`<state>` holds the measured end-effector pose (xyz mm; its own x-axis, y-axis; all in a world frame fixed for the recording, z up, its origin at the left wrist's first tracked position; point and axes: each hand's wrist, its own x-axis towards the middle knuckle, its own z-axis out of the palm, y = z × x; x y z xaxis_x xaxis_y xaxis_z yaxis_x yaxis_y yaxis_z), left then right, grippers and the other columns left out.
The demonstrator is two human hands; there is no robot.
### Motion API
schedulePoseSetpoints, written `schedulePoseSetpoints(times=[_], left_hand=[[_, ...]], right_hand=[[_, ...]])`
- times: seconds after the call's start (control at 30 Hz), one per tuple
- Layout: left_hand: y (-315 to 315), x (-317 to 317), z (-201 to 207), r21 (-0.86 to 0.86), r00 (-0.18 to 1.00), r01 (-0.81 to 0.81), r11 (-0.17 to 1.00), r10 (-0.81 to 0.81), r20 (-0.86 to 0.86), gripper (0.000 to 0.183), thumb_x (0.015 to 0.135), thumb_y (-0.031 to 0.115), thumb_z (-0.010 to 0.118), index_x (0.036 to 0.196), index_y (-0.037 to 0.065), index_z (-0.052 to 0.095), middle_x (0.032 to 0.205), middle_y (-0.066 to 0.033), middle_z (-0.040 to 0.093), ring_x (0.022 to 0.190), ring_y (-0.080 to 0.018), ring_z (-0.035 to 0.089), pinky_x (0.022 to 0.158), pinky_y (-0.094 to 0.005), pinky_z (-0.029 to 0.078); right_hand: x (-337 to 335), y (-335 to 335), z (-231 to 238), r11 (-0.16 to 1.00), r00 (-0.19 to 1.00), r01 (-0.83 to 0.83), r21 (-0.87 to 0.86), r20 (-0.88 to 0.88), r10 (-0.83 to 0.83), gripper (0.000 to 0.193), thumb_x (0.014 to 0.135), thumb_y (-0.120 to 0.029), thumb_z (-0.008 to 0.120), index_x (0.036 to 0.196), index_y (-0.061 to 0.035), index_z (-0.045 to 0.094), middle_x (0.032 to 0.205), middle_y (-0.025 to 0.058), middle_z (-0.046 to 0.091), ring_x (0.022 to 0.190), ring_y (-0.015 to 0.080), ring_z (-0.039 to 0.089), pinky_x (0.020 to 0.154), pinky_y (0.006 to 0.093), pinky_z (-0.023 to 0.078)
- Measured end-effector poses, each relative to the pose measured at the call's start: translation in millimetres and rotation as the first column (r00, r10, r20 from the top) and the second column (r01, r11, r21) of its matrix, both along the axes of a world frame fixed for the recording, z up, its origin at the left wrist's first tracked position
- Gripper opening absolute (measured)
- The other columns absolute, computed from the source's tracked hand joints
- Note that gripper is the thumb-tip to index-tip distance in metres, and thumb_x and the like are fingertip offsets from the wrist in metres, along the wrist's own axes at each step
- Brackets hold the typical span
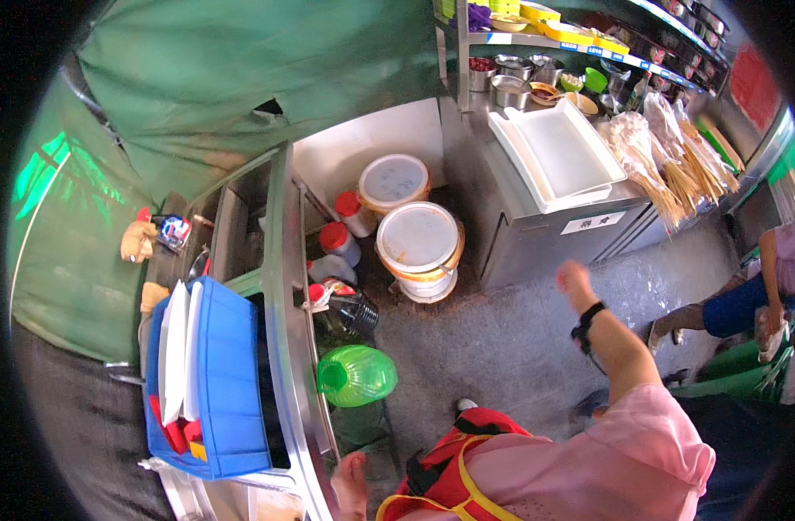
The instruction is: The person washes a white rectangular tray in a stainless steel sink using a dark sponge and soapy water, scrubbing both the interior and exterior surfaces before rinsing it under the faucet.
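My right hand (574, 284) is stretched out over the grey floor, in front of a steel cabinet (523, 247). A black band (586, 325) circles that wrist. The hand is smeared and looks compact; its fingers are unclear and no object shows in it. At the lower edge my left hand (350, 484) hangs beside the metal rail of a stand (304, 408). Its thumb side shows, but the other fingers are hidden. A green translucent plastic bottle (357, 376) is above the left hand, apart from it.
Two lidded buckets (417, 237) (394, 180) stand on the floor beside red-capped jars (338, 243). On the left sits a blue bin (233, 382) holding white boards. White trays (571, 156) and bagged skewers (636, 156) lie on the cabinet. Another person (775, 269) is at the right.
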<state>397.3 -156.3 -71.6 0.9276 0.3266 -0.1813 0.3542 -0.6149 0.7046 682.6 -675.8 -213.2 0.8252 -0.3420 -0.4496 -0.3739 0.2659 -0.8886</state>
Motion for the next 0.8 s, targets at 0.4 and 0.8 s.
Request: schedulePoseSetpoints(times=[0.4, 0.8], left_hand=[[89.5, -181.8, 53.0, -0.245, 0.795, -0.506, 0.827, 0.557, 0.239, 0.019, 0.094, 0.009, 0.049, 0.098, -0.005, 0.061, 0.088, -0.0080, 0.066, 0.083, -0.0152, 0.061, 0.077, -0.0267, 0.047], [152.4, -419.6, 30.0, -0.675, 0.266, -0.696, 0.245, 0.961, 0.074, 0.022, 0.095, 0.010, 0.046, 0.105, -0.004, 0.059, 0.092, -0.0112, 0.066, 0.086, -0.0172, 0.063, 0.080, -0.0282, 0.049]], right_hand=[[-212.8, 479.9, 130.4, -0.477, -0.477, -0.879, 0.006, 0.043, 0.878, 0.038, 0.092, -0.025, 0.051, 0.124, -0.0045, 0.049, 0.102, 0.0050, 0.061, 0.090, 0.0113, 0.057, 0.078, 0.0268, 0.048], [-415.7, 758.1, 84.9, -0.765, -0.761, -0.636, -0.100, -0.088, 0.643, 0.027, 0.084, -0.014, 0.055, 0.107, -0.0005, 0.057, 0.074, 0.0049, 0.059, 0.058, 0.0101, 0.053, 0.051, 0.0232, 0.047]])
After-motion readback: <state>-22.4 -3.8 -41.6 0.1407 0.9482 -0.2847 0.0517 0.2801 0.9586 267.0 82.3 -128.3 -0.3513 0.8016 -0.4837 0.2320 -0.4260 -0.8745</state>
